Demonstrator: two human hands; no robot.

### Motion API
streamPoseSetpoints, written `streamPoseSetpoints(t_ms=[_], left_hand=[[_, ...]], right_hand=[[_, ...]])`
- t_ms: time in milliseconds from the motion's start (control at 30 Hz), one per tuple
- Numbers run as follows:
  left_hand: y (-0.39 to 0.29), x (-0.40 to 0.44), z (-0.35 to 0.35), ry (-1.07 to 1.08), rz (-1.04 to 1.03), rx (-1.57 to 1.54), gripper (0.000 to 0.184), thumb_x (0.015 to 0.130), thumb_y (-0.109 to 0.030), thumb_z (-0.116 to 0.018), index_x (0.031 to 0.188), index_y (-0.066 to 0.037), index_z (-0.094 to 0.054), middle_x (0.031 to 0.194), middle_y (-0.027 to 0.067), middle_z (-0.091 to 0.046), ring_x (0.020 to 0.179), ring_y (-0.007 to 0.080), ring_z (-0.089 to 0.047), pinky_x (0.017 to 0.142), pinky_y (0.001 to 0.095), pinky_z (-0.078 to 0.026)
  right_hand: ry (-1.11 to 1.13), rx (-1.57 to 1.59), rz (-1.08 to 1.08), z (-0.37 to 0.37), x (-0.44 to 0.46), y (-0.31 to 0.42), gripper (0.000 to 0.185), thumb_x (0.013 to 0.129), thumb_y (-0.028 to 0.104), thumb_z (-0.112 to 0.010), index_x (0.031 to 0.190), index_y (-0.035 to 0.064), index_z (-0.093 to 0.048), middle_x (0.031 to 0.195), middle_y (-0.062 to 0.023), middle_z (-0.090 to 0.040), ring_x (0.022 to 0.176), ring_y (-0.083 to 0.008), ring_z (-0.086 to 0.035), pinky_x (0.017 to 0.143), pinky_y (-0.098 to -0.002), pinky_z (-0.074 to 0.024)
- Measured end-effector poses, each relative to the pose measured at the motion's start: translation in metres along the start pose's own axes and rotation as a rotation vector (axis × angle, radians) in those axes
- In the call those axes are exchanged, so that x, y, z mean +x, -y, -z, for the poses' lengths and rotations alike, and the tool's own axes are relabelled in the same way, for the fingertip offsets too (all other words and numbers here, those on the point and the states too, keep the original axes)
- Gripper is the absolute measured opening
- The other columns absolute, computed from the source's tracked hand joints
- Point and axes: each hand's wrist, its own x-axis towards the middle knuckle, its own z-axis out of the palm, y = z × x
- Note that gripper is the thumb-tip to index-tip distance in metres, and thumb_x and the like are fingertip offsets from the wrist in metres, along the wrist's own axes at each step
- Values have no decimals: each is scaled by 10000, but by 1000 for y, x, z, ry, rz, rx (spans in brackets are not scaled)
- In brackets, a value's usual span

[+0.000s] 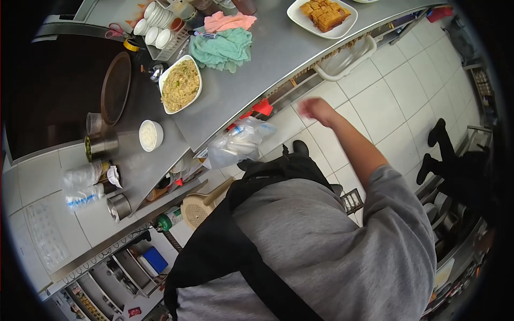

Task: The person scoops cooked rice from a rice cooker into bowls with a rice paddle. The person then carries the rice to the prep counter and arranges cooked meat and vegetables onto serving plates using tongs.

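Observation:
My right hand [317,111] hangs over the tiled floor beside the steel counter [251,80]. Its fingers are smeared by motion, so their pose is unclear. My left hand is out of view. Nearest on the counter are a square white dish of fried rice [181,85], a green cloth [222,48] and a pink cloth [230,21]. A white plate with golden cut pieces of food [325,15] sits at the top. A bowl of white rice [150,135] stands further left. Below the counter edge is a clear plastic bag [241,143].
A basket of small white cups [160,40] stands at the back, near a round brown tray [116,88]. Metal containers [101,145] are at the left. A white bin [348,59] hangs under the counter. Another person's dark-clad legs [447,152] show at the right.

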Motion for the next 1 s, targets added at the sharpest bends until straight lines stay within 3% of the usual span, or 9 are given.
streamPoseSetpoints(t_ms=[167, 267, 333, 400, 433, 533, 667, 867, 1000], left_hand=[[-7, -1, 10, -40, -5, 8, 641, 816, -188, -735, 1398, -120, -474, 1591, 197, -114, 1439, 441, -198, 1118, 495, -301], [-23, 16, 20, -69, -50, 9, 634, 819, -193, -734, 1394, -119, -478, 1591, 193, -117, 1439, 439, -198, 1119, 495, -299], [-37, 33, 25, -69, -71, 6, 631, 820, -195, -733, 1393, -118, -480, 1592, 192, -118, 1439, 439, -198, 1119, 495, -299], [-56, 54, 30, -229, -377, -58, 601, 832, -171, -720, 1384, -123, -486, 1578, 214, -134, 1443, 427, -196, 1121, 530, -272], [-71, 59, 36, -220, -371, -72, 601, 832, -171, -720, 1384, -123, -486, 1578, 214, -134, 1443, 427, -196, 1121, 530, -272], [-132, 59, 84, -599, -686, -401, 598, 826, -110, -713, 1378, -108, -484, 1564, 259, -125, 1452, 432, -154, 1139, 519, -228], [-179, 92, 145, -855, -853, -388, 716, 792, -88, -737, 1423, -74, -400, 1564, 282, -88, 1461, 435, -105, 1155, 499, -194], [-238, 154, 214, -539, -921, -559, 999, 702, -255, -845, 1481, -40, -257, 1570, 270, -56, 1428, 477, -168, 1136, 538, -247], [-265, 180, 232, -398, -1056, -502, 1103, 653, -336, -875, 1506, -69, -228, 1572, 258, -80, 1425, 478, -180, 1129, 540, -263]], right_hand=[[-194, 922, -166, -81, 64, 35, 832, 956, 692, -240, 1367, -12, -407, 1250, -142, -575, 1157, -264, -509, 960, -411, -414], [-64, 986, -63, -95, 51, 32, 969, 897, 775, -127, 1408, -11, -375, 1307, -136, -535, 1178, -288, -484, 967, -414, -401], [-71, 963, -75, -98, 24, 37, 931, 917, 749, -208, 1423, -19, -351, 1326, -131, -513, 1201, -288, -475, 969, -400, -411], [-158, 778, -154, -103, 4, 40, 844, 939, 680, -362, 1416, -16, -364, 1300, -141, -511, 1223, -273, -459, 984, -375, -412], [-171, 740, -149, -103, 0, 38, 718, 942, 493, -580, 1416, -6, -373, 1197, -125, -584, 1141, -217, -530, 942, -352, -442], [-278, 409, -29, -98, 23, 15, 690, 903, 315, -697, 1416, -11, -371, 1077, -74, -656, 977, -157, -608, 827, -310, -484], [-438, 121, 139, -102, -8, 21, 687, 865, 166, -735, 1411, -27, -366, 1006, -94, -689, 845, -129, -644, 696, -235, -489], [-596, -83, 46, -81, -97, 40, 263, 929, 160, -656, 1124, -16, -633, 882, -58, -682, 742, -104, -616, 674, -215, -495], [-591, -331, 206, -145, -118, 135, 193, 954, 150, -607, 1042, -12, -666, 787, -16, -640, 650, -69, -501, 600, -213, -412]])
